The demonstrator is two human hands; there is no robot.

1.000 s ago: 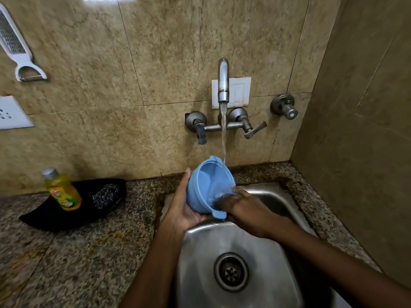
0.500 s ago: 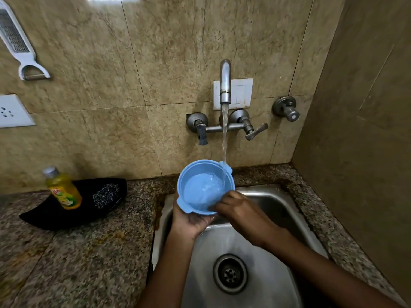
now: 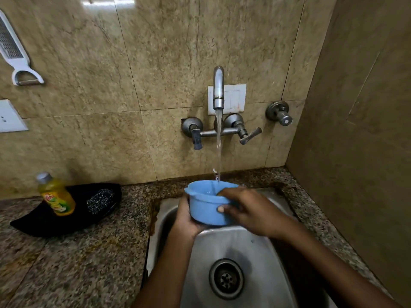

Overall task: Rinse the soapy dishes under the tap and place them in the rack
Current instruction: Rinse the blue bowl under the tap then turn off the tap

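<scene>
Only the yellow dish-soap bottle (image 3: 56,195), at the lower left of the frame, carries print. Its label has a red band with pale lettering above a green and yellow picture, but the letters are too small and blurred to read. No other text, number or sign can be read anywhere.

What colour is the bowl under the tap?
The bowl is light blue, shown clearly in the head view.
</scene>
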